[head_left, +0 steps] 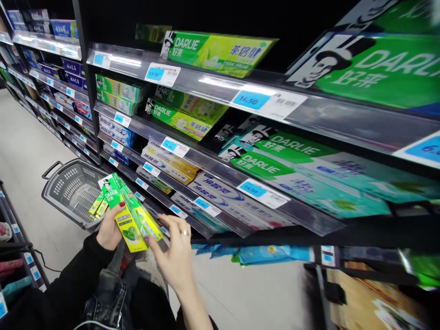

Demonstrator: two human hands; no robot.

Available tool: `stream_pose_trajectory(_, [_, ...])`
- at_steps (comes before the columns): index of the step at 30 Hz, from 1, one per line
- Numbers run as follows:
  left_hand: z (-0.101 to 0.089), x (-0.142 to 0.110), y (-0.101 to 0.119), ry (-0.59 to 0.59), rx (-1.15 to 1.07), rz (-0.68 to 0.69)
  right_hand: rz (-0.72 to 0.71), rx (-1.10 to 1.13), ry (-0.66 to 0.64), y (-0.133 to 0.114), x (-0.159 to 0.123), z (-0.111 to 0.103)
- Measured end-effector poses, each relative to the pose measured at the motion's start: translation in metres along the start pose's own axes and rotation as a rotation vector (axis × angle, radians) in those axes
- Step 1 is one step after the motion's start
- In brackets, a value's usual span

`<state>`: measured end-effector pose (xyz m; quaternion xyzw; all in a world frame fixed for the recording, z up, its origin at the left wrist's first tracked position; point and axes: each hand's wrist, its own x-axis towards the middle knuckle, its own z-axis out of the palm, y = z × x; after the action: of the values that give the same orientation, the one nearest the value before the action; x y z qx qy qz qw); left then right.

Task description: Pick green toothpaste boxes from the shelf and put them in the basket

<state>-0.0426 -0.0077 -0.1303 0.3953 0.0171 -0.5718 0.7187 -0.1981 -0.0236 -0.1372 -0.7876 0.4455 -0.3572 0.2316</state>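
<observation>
My left hand [112,228] is closed round a green and yellow Darlie toothpaste box [125,220], its thumb along the side. A second toothpaste box [147,215] of similar colours lies against it on the right. My right hand [177,250], with a ring on one finger, grips the lower end of this second box between thumb and fingers. Both boxes are tilted, and their lower ends point towards me. Beyond my left hand, a grey shopping basket [65,208] holds a few green and yellow boxes [99,205], partly hidden by the held ones.
Shelves of toothpaste rise in front and to the right, with price labels [259,98] along their clear edges. A Darlie box [220,52] stands on an upper shelf. Pale floor [20,137] runs down the aisle at left, and another shelf rack [20,247] borders it.
</observation>
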Motion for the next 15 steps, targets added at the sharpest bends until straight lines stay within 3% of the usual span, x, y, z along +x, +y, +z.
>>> stream_pose_trajectory(3, [0.001, 0.002, -0.001, 0.066, -0.019, 0.030, -0.132, -0.252, 0.000, -0.016, -0.009, 0.009])
stream_pose_trajectory(7, [-0.001, 0.004, -0.004, 0.084, 0.019, 0.085, -0.166, -0.397, -0.015, -0.028, -0.008, 0.024])
stream_pose_trajectory(11, [-0.005, 0.007, 0.001, 0.011, 0.034, 0.155, -0.239, -0.286, 0.021, -0.022, 0.004, 0.020])
stream_pose_trajectory(15, [-0.020, 0.014, 0.026, -0.191, 0.112, 0.270, -0.298, -0.007, 0.014, -0.008, 0.023, -0.008])
